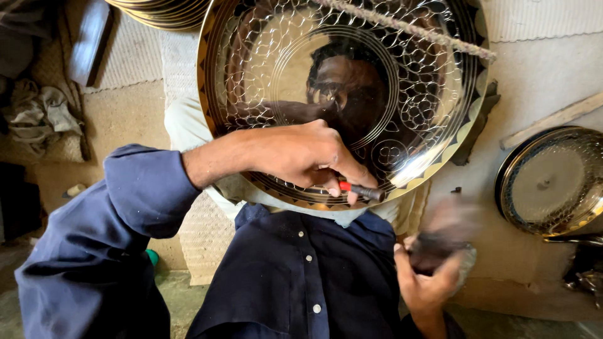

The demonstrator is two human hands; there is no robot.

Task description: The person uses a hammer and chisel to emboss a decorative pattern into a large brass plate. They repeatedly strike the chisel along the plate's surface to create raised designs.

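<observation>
- pinching a small red-and-dark punch tool [362, 191] between thumb and curled fingers, the left hand [301, 156] is closed tight round it and rests on the lower rim of the big engraved brass tray [433, 81].
- the tool's long axis runs nearly level, along the tray's lower edge, red end inside the fist, dark tip pointing toward the tray's lower right rim; the tip seems to touch the metal near the border pattern, though the exact contact is hard to see.
- the right hand [433, 276] sits below and to the right of that tip, off the tray, near the lower right of the view; it is blurred, its fingers wrapped about a dark blurred object [440, 248] whose kind i cannot tell. it is apart from the tool's end, and it is the nearer hand to that free end.
- the tray stands tilted up against the person's lap, its polished face toward the camera, with circles and floral rings cut into it; a twisted cord [408, 28] crosses its upper right.
- outward: blue shirt sleeves [125, 213] frame the lower left; a second round tray [553, 182] lies at the right edge on the pale floor [534, 81], a wooden stick [553, 119] just above it.
- stacked brass rims [163, 16] sit at the top left, and crumpled cloth [38, 116] at the far left edge.
</observation>
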